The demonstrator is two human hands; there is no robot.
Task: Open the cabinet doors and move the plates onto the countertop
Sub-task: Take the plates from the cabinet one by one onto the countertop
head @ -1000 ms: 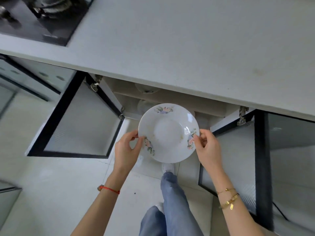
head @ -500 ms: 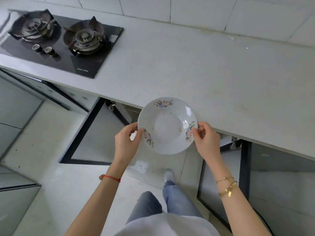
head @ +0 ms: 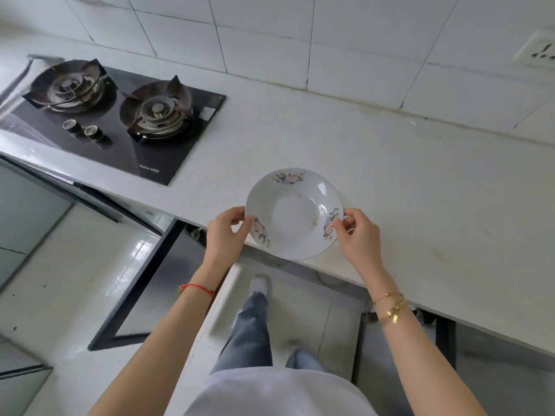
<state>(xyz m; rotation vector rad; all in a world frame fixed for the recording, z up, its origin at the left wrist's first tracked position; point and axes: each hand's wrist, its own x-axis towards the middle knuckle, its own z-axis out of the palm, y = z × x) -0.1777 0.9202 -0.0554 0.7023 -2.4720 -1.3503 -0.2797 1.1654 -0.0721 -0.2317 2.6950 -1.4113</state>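
A person stands at the white worktop holding a single deep plate level, face up, straddling the front edge: its far half hangs over the stone, its near half over the open cabinet gap below. Whether its base touches the surface I cannot tell from here. It is glazed white with small flower sprays around the rim and a few brownish specks in the well.

It looks like ceramic, so rigid, fairly light for two hands, but brittle and slick on the glaze; a knock against the stone edge would chip it. The sloping rim is the sensible place to take it, at opposite sides, which is just what is happening.

The left hand has its grip closed on the left rim, thumb on top by the flower spray, fingers curled underneath. The right hand pinches the right rim the same way, thumb and forefinger closed on the edge.

Both cabinet doors stand open below, the left door swung wide and the right door seen edge-on. A two-burner gas hob sits well apart to the left.
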